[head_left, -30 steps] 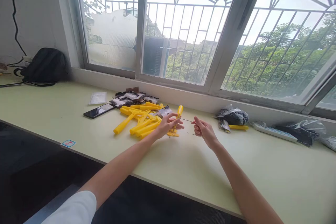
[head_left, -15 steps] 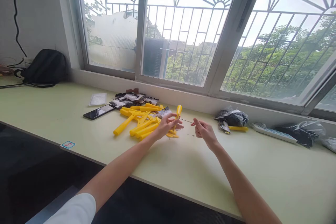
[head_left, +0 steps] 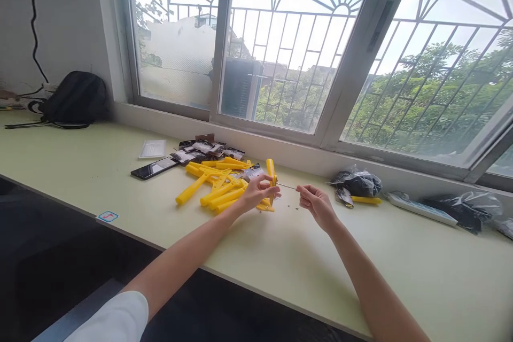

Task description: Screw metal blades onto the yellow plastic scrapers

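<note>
My left hand (head_left: 256, 193) is closed around a yellow plastic handle (head_left: 270, 166), held upright above the table with its top leaning slightly left. In my right hand (head_left: 318, 206), fingers and thumb pinch the end of a thin dark metal rod (head_left: 287, 186), perhaps a hex key or slim driver. The rod runs level to the left and its far end meets the handle's side; the exact contact is too small to tell. Below the rod, a few tiny metal pieces (head_left: 297, 208) lie on the table. More yellow handles (head_left: 192, 188) are piled left of and behind my left hand.
On the pale green table (head_left: 152, 214), a black phone (head_left: 151, 168), a clear plastic case (head_left: 153, 148) and small dark packets (head_left: 202, 146) lie behind the pile. Right are bagged black items (head_left: 360, 181), another yellow handle (head_left: 365, 200) and a white power strip (head_left: 420, 209). Far left sits a black bag (head_left: 76, 99).
The yellow handle has tipped in my left hand, its top swinging from a right lean to a slight left lean. The rod still points at it. The whole view has shifted slightly.
</note>
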The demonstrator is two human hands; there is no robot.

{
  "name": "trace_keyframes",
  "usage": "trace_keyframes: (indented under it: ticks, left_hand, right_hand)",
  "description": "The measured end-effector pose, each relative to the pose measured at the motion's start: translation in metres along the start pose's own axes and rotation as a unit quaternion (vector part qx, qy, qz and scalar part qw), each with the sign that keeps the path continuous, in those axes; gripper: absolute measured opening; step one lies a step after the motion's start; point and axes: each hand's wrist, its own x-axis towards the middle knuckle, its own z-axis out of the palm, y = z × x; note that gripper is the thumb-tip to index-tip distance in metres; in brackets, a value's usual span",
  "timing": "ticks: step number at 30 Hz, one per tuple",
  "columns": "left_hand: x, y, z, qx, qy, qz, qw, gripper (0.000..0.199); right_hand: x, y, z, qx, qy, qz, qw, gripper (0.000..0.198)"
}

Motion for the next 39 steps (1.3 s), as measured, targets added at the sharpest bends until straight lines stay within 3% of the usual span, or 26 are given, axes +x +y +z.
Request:
trace_keyframes:
  ticks: [3, 9, 17, 23, 33, 39]
  left_hand:
    - [-0.001, -0.001, 0.000, -0.008, -0.018, 0.004, 1.000, 0.049]
    - [-0.003, 0.004, 0.002, -0.013, -0.021, -0.007, 1.000, 0.050]
    - [-0.007, 0.012, 0.002, -0.034, -0.030, -0.034, 0.998, 0.049]
    - [-0.008, 0.014, 0.003, -0.037, -0.031, -0.027, 0.998, 0.050]
    - [-0.007, 0.014, 0.005, -0.036, -0.019, -0.033, 0.999, 0.053]
    - [-0.008, 0.016, 0.007, -0.027, -0.012, -0.039, 0.999, 0.054]
  right_hand:
    - [-0.001, -0.002, 0.000, 0.023, 0.014, -0.019, 0.999, 0.041]
    - [0.001, 0.002, 0.000, 0.006, -0.008, 0.006, 1.000, 0.043]
    - [0.000, 0.000, 0.000, -0.044, 0.003, -0.105, 0.994, 0.043]
    - [0.001, 0.004, -0.001, -0.125, 0.043, -0.079, 0.988, 0.058]
    - [0.002, -0.001, -0.002, -0.035, 0.015, -0.045, 0.998, 0.043]
    - [0.001, -0.003, -0.005, -0.023, 0.024, -0.031, 0.999, 0.045]
